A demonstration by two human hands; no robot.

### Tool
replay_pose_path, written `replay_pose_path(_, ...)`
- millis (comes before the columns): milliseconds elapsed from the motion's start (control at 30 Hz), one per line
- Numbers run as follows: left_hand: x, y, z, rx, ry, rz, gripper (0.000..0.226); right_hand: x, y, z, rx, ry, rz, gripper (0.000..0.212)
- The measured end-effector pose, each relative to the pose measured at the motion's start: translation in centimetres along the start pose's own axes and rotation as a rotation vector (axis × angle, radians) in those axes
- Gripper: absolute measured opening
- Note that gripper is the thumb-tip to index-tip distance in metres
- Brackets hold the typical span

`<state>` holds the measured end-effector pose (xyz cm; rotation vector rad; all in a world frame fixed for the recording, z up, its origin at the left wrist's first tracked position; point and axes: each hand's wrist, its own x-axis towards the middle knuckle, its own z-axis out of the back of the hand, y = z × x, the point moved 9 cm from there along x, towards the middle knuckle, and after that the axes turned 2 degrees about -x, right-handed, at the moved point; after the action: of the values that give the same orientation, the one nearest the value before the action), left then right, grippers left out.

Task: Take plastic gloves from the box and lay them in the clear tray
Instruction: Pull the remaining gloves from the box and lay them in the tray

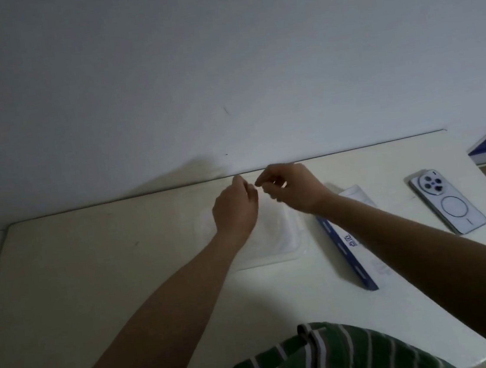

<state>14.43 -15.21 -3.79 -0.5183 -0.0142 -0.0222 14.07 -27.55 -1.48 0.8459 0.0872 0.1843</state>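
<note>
A clear tray (299, 253) lies on the cream table, holding thin, see-through plastic gloves (276, 232). Both my hands hover over the tray's far end. My left hand (234, 208) has its fingers curled, with the fingertips pinched together on a faint plastic glove. My right hand (288, 188) pinches the same film close beside it, fingers curled. The glove between the hands is almost invisible. The glove box (348, 250), white with a blue side, lies flat right of the tray, partly under my right forearm.
A white phone (446, 203) lies face down at the table's right end. The table (91, 265) meets a plain wall at the back. A green striped garment (320, 359) shows at the near edge.
</note>
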Motion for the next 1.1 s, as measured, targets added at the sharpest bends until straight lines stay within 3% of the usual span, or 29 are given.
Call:
replay_pose_path(100,-0.9,-5.3,-0.6,-0.165,-0.009,-0.109,0.017,-1.8,-4.6,4.0,-0.092,-0.075,-0.139,0.015)
replay_pose_path(200,-2.7,-11.0,-3.8,-0.259,0.175,-0.256,0.011,-5.5,-10.8,6.9,-0.261,-0.107,-0.359,0.015)
replay_pose_path(333,-5.6,-14.9,-11.1,-0.114,0.538,-0.319,0.021,-10.6,-16.3,7.3,-0.406,0.061,-0.588,0.017)
replay_pose_path(433,-7.0,-14.3,-14.6,0.010,0.663,-0.264,0.037,-12.7,-18.2,5.6,-0.455,0.185,-0.607,0.024)
replay_pose_path(500,-7.8,-13.5,-16.0,0.066,0.709,-0.219,0.053,-13.1,-18.8,4.8,-0.474,0.201,-0.592,0.018)
replay_pose_path(600,-8.0,-12.3,-16.4,0.126,0.677,-0.174,0.076,-12.6,-18.9,4.7,-0.398,0.168,-0.577,0.006)
replay_pose_path(667,-7.6,-12.1,-16.3,0.127,0.620,-0.163,0.082,-12.1,-18.7,5.0,-0.259,0.122,-0.568,0.010)
replay_pose_path(800,-6.9,-11.6,-15.9,0.141,0.552,-0.153,0.072,-11.7,-18.4,5.7,0.051,0.035,-0.589,0.014)
replay_pose_path(867,-6.8,-11.6,-16.0,0.170,0.558,-0.160,0.071,-11.9,-19.1,5.7,0.097,0.019,-0.614,0.014)
replay_pose_path(1000,-6.9,-11.7,-16.4,0.164,0.571,-0.160,0.070,-11.9,-19.9,4.8,0.022,0.075,-0.597,0.036)
replay_pose_path(1100,-6.8,-11.7,-16.6,0.167,0.590,-0.158,0.070,-10.9,-19.6,4.9,0.058,0.019,-0.583,0.018)
